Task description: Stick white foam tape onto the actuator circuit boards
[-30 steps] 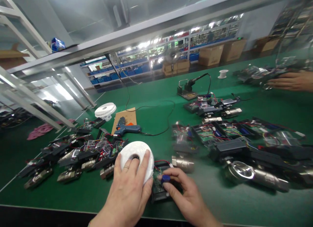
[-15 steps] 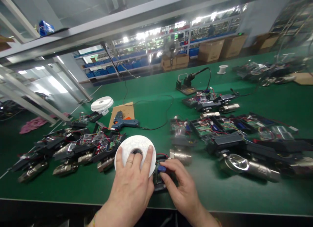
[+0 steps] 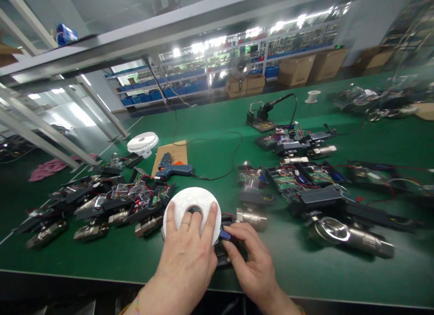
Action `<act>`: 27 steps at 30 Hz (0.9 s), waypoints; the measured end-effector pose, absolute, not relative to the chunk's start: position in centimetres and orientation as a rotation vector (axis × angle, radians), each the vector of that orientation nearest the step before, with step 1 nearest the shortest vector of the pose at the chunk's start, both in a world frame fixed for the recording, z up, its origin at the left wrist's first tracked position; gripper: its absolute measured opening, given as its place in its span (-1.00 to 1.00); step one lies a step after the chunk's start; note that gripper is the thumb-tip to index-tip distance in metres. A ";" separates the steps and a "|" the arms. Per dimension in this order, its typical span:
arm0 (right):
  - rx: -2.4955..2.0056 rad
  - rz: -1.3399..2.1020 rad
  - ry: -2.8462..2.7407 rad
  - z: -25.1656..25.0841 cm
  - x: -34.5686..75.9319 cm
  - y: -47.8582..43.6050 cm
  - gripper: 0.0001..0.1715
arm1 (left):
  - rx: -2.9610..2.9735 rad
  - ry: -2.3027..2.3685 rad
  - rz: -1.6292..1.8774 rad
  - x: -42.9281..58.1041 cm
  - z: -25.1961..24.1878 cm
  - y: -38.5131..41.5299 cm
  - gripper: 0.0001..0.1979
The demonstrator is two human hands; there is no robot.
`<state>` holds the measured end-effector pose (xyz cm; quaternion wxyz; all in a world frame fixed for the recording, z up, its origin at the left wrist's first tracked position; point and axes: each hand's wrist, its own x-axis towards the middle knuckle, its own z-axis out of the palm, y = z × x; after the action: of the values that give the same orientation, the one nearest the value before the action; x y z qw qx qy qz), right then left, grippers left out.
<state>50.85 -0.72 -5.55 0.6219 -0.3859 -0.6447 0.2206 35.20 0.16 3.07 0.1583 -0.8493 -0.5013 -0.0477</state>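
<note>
My left hand [image 3: 188, 265] lies over a white roll of tape [image 3: 206, 197]. Its two middle fingers reach into the core, while the outer fingers press on the roll's face. Close to its right edge, my right hand [image 3: 252, 256] pinches a small blue part [image 3: 224, 235] between thumb and fingers. Beneath is a black housing [image 3: 224, 260], partly covered by the roll and my hands. Whether the blue part is fixed to the housing, I cannot tell.
Black housings with wires and metal valve bodies lie left [image 3: 91, 231] and right [image 3: 352, 233]. A glue gun [image 3: 174, 169] rests on cardboard [image 3: 181, 150]. Farther back stand a soldering iron holder [image 3: 259, 120], white reels [image 3: 142, 141] and a small spool [image 3: 312, 96].
The roll and my left hand have shifted slightly right, with the view. My right hand keeps its pinch. At the far right, housings have shifted and a metal body has gone from view.
</note>
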 end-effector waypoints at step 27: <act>-1.083 0.831 -1.161 -7.6 50.5 0.0 -0.79 | -2.050 -1.435 -1.164 32.3 1.9 -3.1 -0.21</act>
<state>50.54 0.00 -7.57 0.6247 -0.4719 -0.5060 0.3619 32.32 -3.06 1.95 0.1897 -0.7292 -0.5106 -0.4142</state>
